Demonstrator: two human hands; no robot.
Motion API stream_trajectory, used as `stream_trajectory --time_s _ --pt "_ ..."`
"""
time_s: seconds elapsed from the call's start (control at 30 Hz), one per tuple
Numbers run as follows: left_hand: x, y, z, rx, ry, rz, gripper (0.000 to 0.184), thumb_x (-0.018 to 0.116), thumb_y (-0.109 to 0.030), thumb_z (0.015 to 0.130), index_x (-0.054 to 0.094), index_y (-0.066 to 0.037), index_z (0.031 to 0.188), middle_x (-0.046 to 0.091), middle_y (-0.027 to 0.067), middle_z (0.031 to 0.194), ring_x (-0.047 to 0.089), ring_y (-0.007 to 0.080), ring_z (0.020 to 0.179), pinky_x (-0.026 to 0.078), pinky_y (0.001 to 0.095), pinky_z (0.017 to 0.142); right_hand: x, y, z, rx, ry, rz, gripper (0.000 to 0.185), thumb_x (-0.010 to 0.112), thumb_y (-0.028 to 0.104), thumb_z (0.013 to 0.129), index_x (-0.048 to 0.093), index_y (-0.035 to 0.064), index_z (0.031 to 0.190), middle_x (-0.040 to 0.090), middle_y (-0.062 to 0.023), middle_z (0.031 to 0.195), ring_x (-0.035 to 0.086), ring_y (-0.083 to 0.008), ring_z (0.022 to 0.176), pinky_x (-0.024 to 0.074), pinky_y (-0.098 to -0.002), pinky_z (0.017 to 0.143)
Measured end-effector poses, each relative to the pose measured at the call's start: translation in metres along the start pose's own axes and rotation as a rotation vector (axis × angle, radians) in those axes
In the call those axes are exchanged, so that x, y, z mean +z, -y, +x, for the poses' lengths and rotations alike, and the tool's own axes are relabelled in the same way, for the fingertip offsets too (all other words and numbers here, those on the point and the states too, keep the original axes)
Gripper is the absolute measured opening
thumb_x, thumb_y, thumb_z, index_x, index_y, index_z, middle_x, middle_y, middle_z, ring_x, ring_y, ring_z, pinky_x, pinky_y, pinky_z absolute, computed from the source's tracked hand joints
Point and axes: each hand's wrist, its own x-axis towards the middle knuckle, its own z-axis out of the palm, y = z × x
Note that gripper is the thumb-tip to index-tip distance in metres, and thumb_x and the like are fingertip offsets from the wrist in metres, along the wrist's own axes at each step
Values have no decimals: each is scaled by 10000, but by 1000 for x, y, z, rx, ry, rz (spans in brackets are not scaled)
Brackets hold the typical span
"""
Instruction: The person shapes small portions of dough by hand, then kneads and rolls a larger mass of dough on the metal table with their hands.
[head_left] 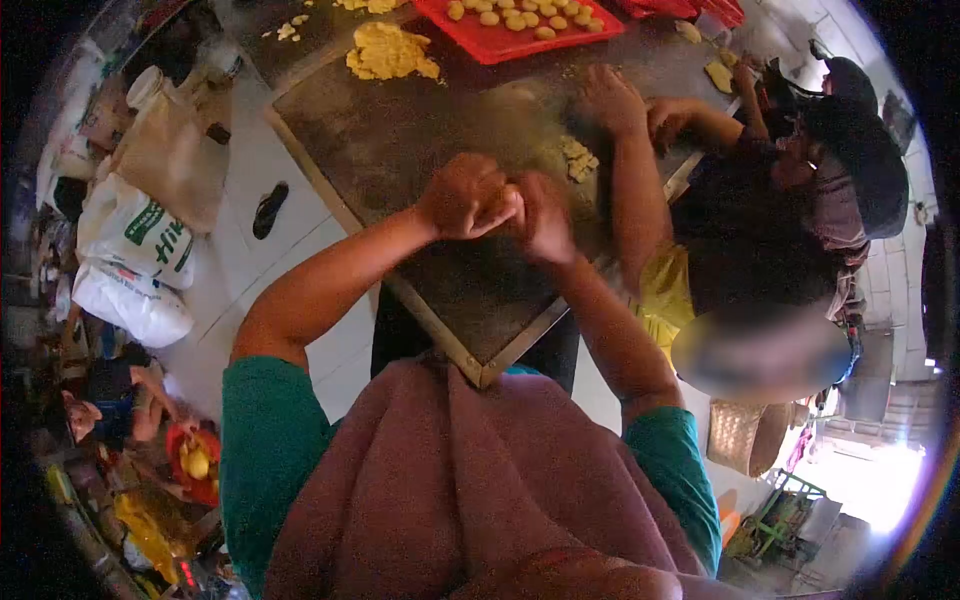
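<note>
Above the near corner of the dark table (480, 290), my left hand (465, 197) is closed with its fingers curled. My right hand (545, 218) presses against it from the right, fingers bent and partly smeared by motion. Whatever lies between the two hands is hidden. Right of them a small crumbly heap of yellow dough (578, 160) rests on the tabletop. Farther back sits a larger flattened mass of yellow dough (390, 52). Beyond it a red tray (485, 50) holds several small round dough balls (515, 20).
On the right a co-worker's hand (612, 100) rests on the table, close to another person's hand (665, 120). White sacks (135, 240) stand on the tiled floor at left, near a dark sandal (269, 210). A woven basket (745, 437) is at the lower right.
</note>
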Motion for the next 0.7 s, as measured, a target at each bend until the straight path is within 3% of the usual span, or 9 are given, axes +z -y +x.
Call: stream_trajectory --time_s 0.1,0.13,0.23,0.27,0.33,0.43,0.47,0.6,0.7 --pt "0 -16 -19 -96 364 32 336 560 -400 798 544 -68 850 507 147 809 511 304 759 392 436 686 -13 8 -7 -158 -63 42 335 388 314 905 519 26 1013 540 -202 873 503 -386 854 389 -443 751" --pt "-9 -27 -22 -62 277 93 456 529 -490 799 550 -44 892 511 135 867 512 299 807 382 443 782 -20 20 -6 -8 -133 177 383 384 368 910 521 31 1029 541 -211 895 499 -385 875 377 -458 775" --pt "-21 -45 -24 54 264 256 571 437 -565 824 538 -17 950 512 147 897 511 311 875 367 438 868 -9 4 8 258 -238 108 392 403 385 909 537 37 1028 552 -197 890 520 -363 860 397 -435 766" --pt "-24 -45 -24 -4 208 228 593 400 -570 837 540 -8 964 513 162 931 504 321 914 358 438 889 -21 6 14 578 286 280 410 417 400 906 550 37 1042 566 -189 906 542 -344 860 421 -410 764" --pt "-26 -38 -21 -121 93 178 644 327 -580 862 544 11 993 515 193 1000 488 343 993 340 439 931 -17 6 4 591 288 362 399 413 381 910 555 35 1050 572 -190 937 557 -322 867 433 -399 765" --pt "-6 -32 -34 -631 49 -168 642 295 -535 892 525 39 1065 481 243 1135 445 379 1086 330 449 942 -9 13 -15 453 177 315 371 406 338 918 557 30 1058 574 -192 992 558 -320 900 436 -406 777" --pt "-8 -31 -43 -660 181 -371 547 358 -426 911 467 49 1159 415 242 1252 408 396 1140 312 452 967 -7 17 -22 378 118 270 359 404 322 920 556 28 1060 573 -193 1012 555 -325 914 435 -413 783" --pt "-2 -56 -62 -564 62 -286 397 458 -204 874 442 33 1192 444 212 1240 397 379 1169 312 431 995 6 42 -38 208 -123 162 346 375 268 930 558 5 1061 564 -198 1041 539 -351 945 427 -408 801" --pt "-6 -53 -48 -502 166 -26 343 470 -192 857 487 12 1132 513 211 1115 461 376 1079 373 427 921 17 43 -36 184 -153 97 348 363 247 926 556 -21 1036 553 -201 1022 531 -361 935 421 -404 801"
